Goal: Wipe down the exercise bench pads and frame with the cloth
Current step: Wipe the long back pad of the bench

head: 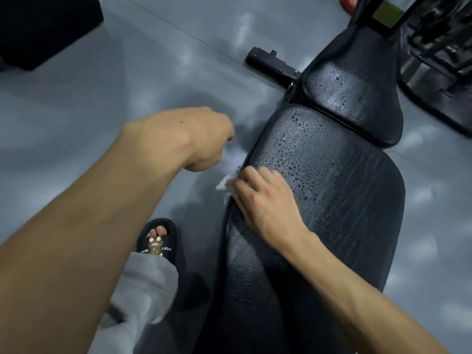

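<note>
The exercise bench has a long black pad [332, 200] running from the bottom centre up to the right, and a smaller black pad [352, 98] beyond it. Both carry water droplets. My right hand [265, 198] lies on the long pad's left edge, fingers bent over a white cloth [224, 183] that sticks out past the fingertips. My left hand [204, 139] hovers over the floor left of the bench, curled into a fist with nothing visible in it. A black frame crossbar [270, 63] juts out to the left under the pads' joint.
Grey glossy floor [127, 85] surrounds the bench. My foot in a black slipper [158, 241] and a grey trouser leg stand left of the long pad. A black block [46, 26] sits at top left. Other black equipment frames [439, 54] stand at top right.
</note>
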`<state>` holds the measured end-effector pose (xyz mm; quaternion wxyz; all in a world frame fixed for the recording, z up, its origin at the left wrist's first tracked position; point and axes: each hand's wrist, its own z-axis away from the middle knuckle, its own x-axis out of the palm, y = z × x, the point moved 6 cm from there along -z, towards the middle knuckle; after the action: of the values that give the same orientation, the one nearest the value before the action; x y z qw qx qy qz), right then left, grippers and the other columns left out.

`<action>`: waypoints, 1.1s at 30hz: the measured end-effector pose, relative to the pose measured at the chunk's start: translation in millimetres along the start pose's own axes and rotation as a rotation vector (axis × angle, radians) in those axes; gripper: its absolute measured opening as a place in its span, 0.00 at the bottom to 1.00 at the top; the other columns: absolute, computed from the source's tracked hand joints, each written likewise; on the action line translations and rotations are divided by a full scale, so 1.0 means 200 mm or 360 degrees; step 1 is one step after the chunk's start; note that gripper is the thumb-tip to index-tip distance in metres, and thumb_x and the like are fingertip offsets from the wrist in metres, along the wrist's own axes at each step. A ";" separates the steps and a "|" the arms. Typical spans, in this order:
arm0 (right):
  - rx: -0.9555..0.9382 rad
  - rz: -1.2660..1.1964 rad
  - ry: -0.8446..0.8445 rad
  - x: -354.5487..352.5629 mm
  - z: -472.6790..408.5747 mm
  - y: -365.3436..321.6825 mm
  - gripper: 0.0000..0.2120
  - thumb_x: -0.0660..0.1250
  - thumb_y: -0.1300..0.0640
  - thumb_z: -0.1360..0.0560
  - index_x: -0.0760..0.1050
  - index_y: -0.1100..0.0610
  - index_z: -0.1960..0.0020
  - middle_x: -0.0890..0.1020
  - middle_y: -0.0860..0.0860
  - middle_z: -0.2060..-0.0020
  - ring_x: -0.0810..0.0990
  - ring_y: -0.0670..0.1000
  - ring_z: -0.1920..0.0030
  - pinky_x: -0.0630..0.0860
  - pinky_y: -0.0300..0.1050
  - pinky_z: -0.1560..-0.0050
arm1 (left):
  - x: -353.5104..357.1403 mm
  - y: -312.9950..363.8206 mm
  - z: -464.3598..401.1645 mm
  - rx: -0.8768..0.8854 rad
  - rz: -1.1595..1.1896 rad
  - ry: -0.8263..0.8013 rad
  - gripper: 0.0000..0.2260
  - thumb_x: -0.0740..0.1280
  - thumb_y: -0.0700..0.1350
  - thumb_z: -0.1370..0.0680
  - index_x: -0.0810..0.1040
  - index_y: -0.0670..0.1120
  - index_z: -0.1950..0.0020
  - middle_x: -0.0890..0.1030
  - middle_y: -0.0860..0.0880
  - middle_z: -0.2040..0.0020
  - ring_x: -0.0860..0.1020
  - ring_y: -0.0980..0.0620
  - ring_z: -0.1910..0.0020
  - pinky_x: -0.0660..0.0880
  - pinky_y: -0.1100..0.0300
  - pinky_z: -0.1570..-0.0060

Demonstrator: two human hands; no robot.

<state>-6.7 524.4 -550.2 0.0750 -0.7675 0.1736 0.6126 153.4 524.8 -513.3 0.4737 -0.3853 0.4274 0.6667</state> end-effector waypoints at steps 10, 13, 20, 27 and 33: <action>-0.0437 -0.0051 -0.0300 -0.02 0.16 -0.13 0.13 0.61 0.55 0.20 0.80 0.56 0.40 0.80 0.52 0.44 0.78 0.56 0.49 0.74 0.50 0.51 | -0.01 -0.04 -0.09 0.0012 0.0116 -0.0012 0.18 0.62 0.37 0.21 0.78 0.48 0.33 0.82 0.47 0.38 0.80 0.41 0.40 0.78 0.47 0.39; -0.0120 0.0010 -0.0273 0.02 -0.07 0.14 0.14 0.61 0.56 0.22 0.79 0.57 0.39 0.79 0.53 0.46 0.74 0.57 0.49 0.75 0.54 0.52 | 0.03 0.02 -0.11 0.0010 0.0153 -0.0064 0.18 0.63 0.38 0.21 0.78 0.48 0.33 0.83 0.48 0.39 0.81 0.42 0.41 0.79 0.47 0.41; -0.0155 -0.0133 -0.0260 -0.02 0.16 -0.07 0.17 0.59 0.56 0.19 0.78 0.61 0.35 0.79 0.55 0.37 0.77 0.58 0.39 0.71 0.48 0.39 | 0.00 0.05 -0.12 0.0041 0.0083 -0.0005 0.11 0.63 0.42 0.21 0.80 0.47 0.39 0.83 0.48 0.42 0.81 0.40 0.43 0.80 0.46 0.44; -0.0218 -0.0080 -0.0203 0.03 0.04 0.17 0.19 0.59 0.58 0.18 0.77 0.62 0.31 0.79 0.56 0.32 0.80 0.60 0.38 0.76 0.52 0.38 | -0.01 0.07 -0.14 0.0000 0.0099 -0.0056 0.15 0.62 0.43 0.19 0.77 0.48 0.33 0.81 0.48 0.38 0.79 0.40 0.39 0.78 0.46 0.40; -0.0171 -0.0023 -0.0138 0.01 -0.04 0.19 0.14 0.62 0.59 0.18 0.79 0.63 0.37 0.80 0.57 0.38 0.79 0.60 0.43 0.77 0.54 0.43 | -0.03 0.09 -0.15 0.0007 0.0106 -0.0038 0.16 0.62 0.41 0.20 0.77 0.50 0.33 0.81 0.49 0.38 0.80 0.40 0.40 0.78 0.46 0.41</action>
<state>-12.0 486.5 -547.1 0.0454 -0.7443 0.1315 0.6532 140.3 491.1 -513.9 0.4572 -0.3618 0.4356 0.6858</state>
